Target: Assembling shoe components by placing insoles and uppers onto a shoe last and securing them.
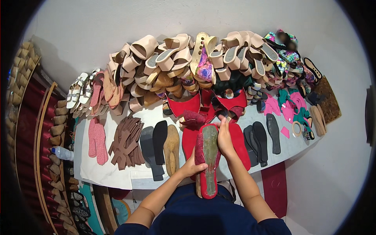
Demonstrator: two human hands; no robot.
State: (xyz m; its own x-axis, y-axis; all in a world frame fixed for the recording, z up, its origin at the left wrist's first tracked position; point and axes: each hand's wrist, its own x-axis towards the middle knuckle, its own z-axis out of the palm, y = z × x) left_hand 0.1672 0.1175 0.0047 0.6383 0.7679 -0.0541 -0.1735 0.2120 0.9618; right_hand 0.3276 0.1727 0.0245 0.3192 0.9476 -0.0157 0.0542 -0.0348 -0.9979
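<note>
As L hand [192, 167] grips red shoe [210, 150] (sole up), R hand [225, 138] straight-fingered alongside, I'd guess edge-smoothing, next prob. needing even pressure.

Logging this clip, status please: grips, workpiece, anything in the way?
Left grip clasps red sandal, underside facing camera. Right grip flat against sandal's right edge. Red sole-shaped piece on table behind, not visibly blocking.

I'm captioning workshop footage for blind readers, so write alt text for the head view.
A person's left hand grips a red shoe, greenish face up, with the right hand against its right edge. Beyond, a table holds brown strips, dark soles and a big pile of sandals.
</note>
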